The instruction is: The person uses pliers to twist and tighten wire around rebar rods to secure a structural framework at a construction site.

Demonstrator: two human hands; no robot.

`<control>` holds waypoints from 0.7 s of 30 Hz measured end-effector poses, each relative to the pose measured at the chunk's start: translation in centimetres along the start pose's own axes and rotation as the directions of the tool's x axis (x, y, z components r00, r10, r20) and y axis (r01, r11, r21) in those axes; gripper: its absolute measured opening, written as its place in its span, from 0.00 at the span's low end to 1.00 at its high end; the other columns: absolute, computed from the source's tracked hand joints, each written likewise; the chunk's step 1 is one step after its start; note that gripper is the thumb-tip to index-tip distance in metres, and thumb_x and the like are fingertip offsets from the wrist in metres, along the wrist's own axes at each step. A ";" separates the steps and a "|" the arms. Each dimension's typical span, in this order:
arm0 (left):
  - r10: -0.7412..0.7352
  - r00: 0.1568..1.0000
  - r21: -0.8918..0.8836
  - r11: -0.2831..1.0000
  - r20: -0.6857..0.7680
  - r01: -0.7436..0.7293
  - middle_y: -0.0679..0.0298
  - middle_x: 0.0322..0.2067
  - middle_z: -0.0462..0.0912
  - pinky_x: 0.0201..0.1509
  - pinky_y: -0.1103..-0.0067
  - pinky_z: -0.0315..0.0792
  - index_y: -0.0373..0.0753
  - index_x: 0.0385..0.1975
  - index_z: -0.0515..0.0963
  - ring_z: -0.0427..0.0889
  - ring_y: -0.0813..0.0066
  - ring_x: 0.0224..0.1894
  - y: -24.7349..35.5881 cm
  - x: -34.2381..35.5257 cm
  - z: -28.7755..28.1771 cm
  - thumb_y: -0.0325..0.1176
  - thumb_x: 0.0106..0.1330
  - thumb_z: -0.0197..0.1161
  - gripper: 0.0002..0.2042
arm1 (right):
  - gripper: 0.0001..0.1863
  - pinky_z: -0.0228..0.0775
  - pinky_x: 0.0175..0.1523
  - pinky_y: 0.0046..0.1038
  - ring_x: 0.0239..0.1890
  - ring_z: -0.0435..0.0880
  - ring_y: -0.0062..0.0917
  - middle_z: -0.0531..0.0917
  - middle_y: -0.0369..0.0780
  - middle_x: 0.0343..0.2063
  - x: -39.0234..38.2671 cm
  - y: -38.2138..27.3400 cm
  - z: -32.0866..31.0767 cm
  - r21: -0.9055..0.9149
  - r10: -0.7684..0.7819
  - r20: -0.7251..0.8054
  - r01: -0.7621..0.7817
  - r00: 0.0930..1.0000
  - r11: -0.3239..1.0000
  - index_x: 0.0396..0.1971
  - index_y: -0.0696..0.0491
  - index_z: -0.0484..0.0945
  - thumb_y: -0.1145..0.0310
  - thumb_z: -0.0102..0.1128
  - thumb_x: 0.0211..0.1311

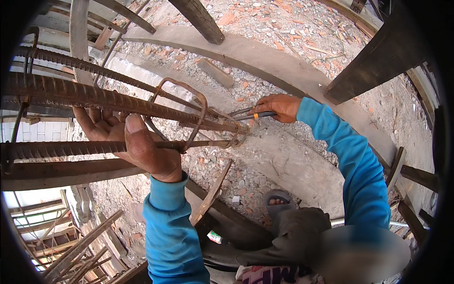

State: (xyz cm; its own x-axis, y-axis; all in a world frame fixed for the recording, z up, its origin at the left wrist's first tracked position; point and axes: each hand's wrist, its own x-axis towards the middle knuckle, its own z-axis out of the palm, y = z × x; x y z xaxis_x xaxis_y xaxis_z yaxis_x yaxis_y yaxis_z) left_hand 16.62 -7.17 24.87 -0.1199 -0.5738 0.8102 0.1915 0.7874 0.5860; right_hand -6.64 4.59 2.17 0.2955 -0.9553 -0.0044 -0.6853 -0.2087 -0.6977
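Note:
A cage of rusty ribbed rebar (94, 94) runs in from the left, with bent stirrups (204, 106) around its bars. My left hand (137, 142) holds it from below, fingers behind the thick upper bar and the thumb raised between the bars. At the cage's right end the bars come close together, and thin wire is looped there. My right hand (280, 108) grips pliers (262, 115) by dark handles with a yellow-orange band. Their front end points left at the bar ends; the jaws are hard to make out.
Broken brick and gravel (274, 23) cover the ground, crossed by a curved concrete edge (269, 59). Timber posts (378, 57) stand at the upper right. A wood strip (213, 191) leans below the cage, near my sandalled foot (278, 201). More planks (85, 241) lie lower left.

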 end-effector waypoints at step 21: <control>0.018 1.000 0.097 0.995 0.009 -0.019 0.53 0.58 0.60 0.63 0.64 0.67 0.32 0.62 0.56 0.69 0.62 0.58 -0.6 0.0 0.4 0.42 0.61 0.48 0.31 | 0.21 0.68 0.53 0.31 0.47 0.77 0.29 0.79 0.43 0.46 1.9 1.5 1.7 0.324 -0.002 0.046 -0.013 0.999 0.946 0.54 0.51 0.72 0.76 0.59 0.60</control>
State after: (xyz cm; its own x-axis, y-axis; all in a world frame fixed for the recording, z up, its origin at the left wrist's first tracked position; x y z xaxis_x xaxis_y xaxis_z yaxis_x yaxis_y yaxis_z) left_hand 16.12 -7.49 24.51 -0.1252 -0.5574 0.8208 0.0987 0.8162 0.5693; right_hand -6.00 2.86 -0.06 0.3272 -0.9443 -0.0355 -0.4366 -0.1177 -0.8919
